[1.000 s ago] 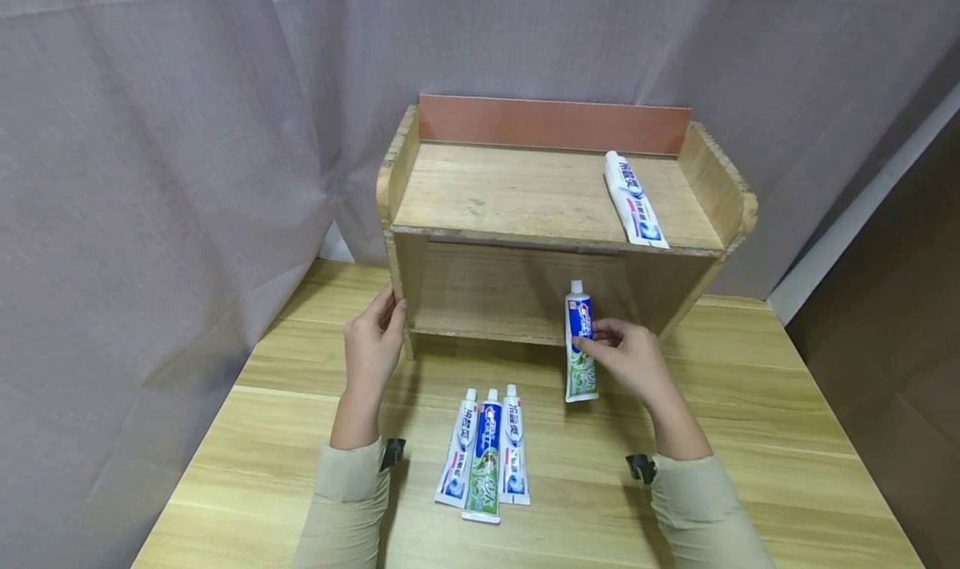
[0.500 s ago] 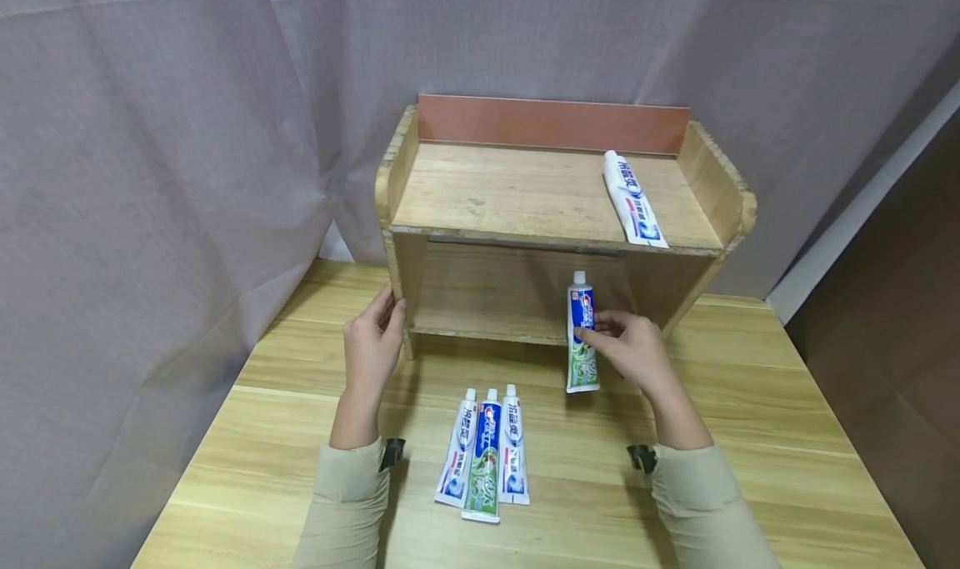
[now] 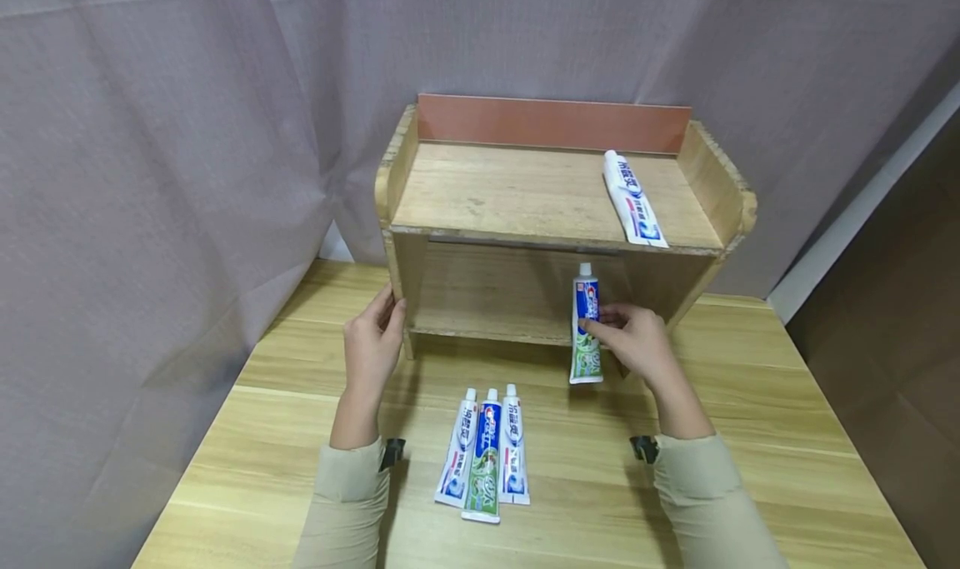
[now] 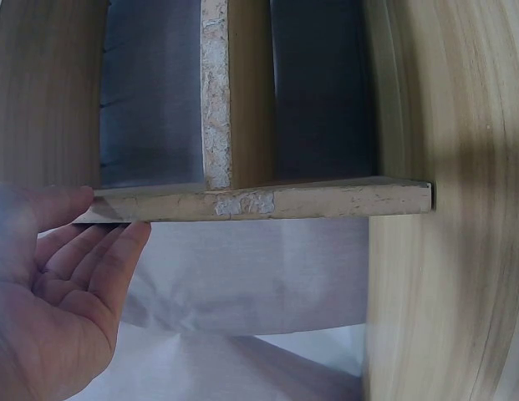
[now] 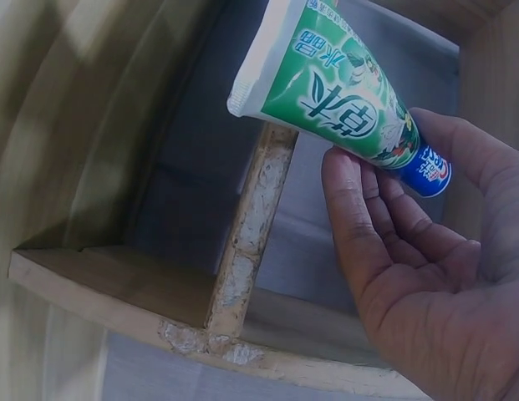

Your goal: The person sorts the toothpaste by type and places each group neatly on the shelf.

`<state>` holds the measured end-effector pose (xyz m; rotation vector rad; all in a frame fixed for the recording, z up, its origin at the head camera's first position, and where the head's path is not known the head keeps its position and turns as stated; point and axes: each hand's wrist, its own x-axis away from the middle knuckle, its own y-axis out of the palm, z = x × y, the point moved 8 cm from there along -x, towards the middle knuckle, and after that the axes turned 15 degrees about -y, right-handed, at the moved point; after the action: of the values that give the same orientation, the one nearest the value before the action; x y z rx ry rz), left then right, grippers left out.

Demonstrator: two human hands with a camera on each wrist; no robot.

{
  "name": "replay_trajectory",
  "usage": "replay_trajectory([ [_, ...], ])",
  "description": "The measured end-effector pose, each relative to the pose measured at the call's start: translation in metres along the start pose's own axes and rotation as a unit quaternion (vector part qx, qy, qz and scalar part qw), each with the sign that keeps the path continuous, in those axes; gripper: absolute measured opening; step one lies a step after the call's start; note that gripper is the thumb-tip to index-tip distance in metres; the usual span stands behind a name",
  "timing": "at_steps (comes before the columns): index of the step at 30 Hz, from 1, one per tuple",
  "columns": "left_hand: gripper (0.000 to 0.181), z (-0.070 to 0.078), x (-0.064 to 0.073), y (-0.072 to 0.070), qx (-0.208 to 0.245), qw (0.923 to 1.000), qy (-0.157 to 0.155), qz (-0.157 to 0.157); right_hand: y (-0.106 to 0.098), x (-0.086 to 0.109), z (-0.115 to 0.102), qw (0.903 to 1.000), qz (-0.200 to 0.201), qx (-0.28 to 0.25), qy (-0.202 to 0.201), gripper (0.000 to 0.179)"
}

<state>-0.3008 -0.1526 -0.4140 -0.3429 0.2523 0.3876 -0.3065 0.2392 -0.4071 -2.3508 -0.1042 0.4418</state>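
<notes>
Between thumb and fingers, my right hand (image 3: 637, 341) pinches a blue-and-green toothpaste tube (image 3: 587, 327), cap up, in front of the lower opening of the wooden shelf (image 3: 487, 198). The right wrist view shows the green end of this toothpaste tube (image 5: 343, 96) towards the camera. My left hand (image 3: 371, 336) grips the shelf's left side panel (image 4: 309, 202), thumb on one face and fingers on the other. A white toothpaste tube (image 3: 635, 201) lies on the top board at the right, its crimped end at the front edge.
On the wooden table (image 3: 300, 486), before the shelf, a blue-and-green toothpaste tube (image 3: 483, 461) lies between a left white tube (image 3: 457, 461) and a right white tube (image 3: 513, 452). A grey curtain (image 3: 187, 136) hangs behind. At the right stands a brown panel (image 3: 892, 327).
My right hand has moved the toothpaste tube a little up and to the right, towards the shelf's lower opening. The left hand and the other tubes stay put.
</notes>
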Motion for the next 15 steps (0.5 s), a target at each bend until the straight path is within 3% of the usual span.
replay_trajectory([
  [15,0.036,0.000,0.000,0.000,0.006,1.0000,-0.004,0.000,-0.011,-0.006,0.003,0.9996,0.009,0.027,0.009,0.059],
])
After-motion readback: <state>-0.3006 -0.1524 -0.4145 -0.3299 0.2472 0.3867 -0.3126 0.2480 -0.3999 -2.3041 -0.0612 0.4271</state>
